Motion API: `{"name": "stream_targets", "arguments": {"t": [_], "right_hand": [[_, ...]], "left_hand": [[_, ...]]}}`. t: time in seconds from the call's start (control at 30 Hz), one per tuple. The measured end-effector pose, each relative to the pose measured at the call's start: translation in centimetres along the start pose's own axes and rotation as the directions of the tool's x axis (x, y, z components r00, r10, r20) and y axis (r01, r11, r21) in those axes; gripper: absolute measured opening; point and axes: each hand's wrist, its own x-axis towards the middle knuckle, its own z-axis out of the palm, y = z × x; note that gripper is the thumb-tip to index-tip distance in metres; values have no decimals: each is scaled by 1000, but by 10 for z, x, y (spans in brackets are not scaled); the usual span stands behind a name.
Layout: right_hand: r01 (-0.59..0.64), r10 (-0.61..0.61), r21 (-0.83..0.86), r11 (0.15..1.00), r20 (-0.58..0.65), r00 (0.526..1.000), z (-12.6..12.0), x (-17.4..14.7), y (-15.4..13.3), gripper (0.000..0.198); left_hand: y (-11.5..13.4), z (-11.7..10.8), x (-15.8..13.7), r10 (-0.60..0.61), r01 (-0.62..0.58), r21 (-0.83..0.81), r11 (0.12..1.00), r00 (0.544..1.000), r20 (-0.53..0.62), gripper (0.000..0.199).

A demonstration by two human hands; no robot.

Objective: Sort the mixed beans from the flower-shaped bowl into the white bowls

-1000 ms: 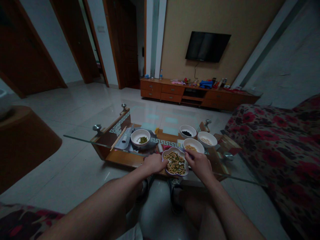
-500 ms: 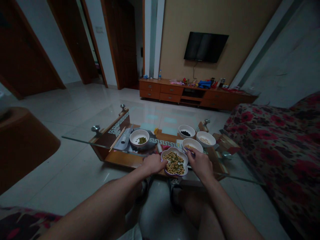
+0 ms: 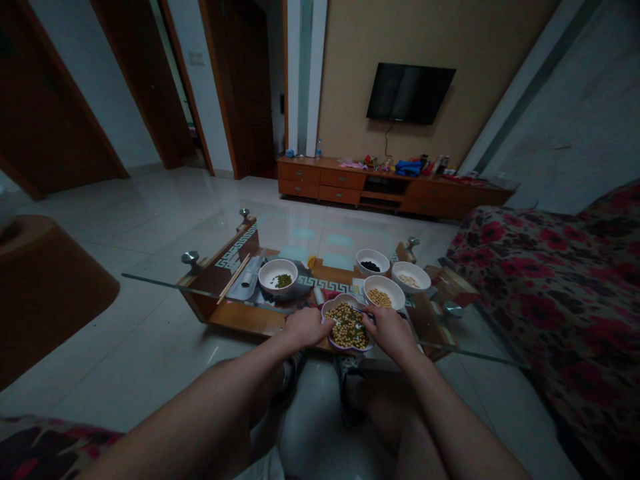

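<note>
My left hand (image 3: 307, 327) is closed on the left rim of a flower-shaped bowl (image 3: 345, 346), its thumb over the edge. Yellow soybeans and green mung beans lie mixed in this bowl. Pinched in my right hand (image 3: 393, 328) is a slim tool, seemingly tweezers (image 3: 359, 309), with its tip over the right side of the flower-shaped bowl. Just behind that hand stands a white bowl of soybeans (image 3: 384, 283). Further left is a white bowl with mung beans (image 3: 267, 273). The tips of the tool are too small to make out.
Behind stand a bowl of black beans (image 3: 373, 255) and a bowl of pale pieces (image 3: 400, 268). Chopsticks (image 3: 233, 279) lie beside a clear plastic tray (image 3: 247, 285) on the glass table (image 3: 165, 273). A floral sofa (image 3: 565, 267) is at the right.
My right hand has moved left, from the white soybean bowl to the flower-shaped bowl, carrying the tweezers. My left hand keeps its hold on the bowl's rim.
</note>
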Motion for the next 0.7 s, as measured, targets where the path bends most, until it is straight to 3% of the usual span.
{"name": "stream_targets", "arguments": {"t": [0.7], "right_hand": [[29,-29,-20,999,12,1000,0,0,-1,35]], "left_hand": [[1,-2,-1,0,0,-9,1000,1000,14,58]]}}
